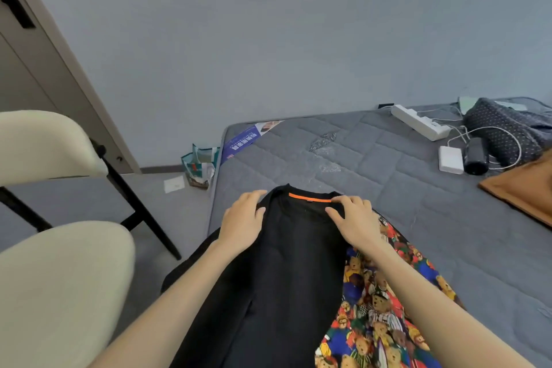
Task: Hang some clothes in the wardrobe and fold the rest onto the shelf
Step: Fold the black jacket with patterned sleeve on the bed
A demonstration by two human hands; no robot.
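Note:
A black sweatshirt (292, 263) with an orange strip inside its collar lies flat on the grey quilted mattress (373, 164), neck away from me. My left hand (243, 222) rests flat on its left shoulder. My right hand (357, 219) lies flat on the right shoulder by the collar, fingers spread. Under the sweatshirt's right side lies a colourful garment printed with teddy bears (385, 308). The wardrobe door edge (44, 48) shows at the far left.
A cream chair (50, 218) with black legs stands to my left. On the mattress at the back right lie a white power strip (421, 122), a white charger (451, 160), a black cylinder, a dotted dark cloth (504, 128) and a brown cloth (525, 191). A bag (198, 166) sits on the floor.

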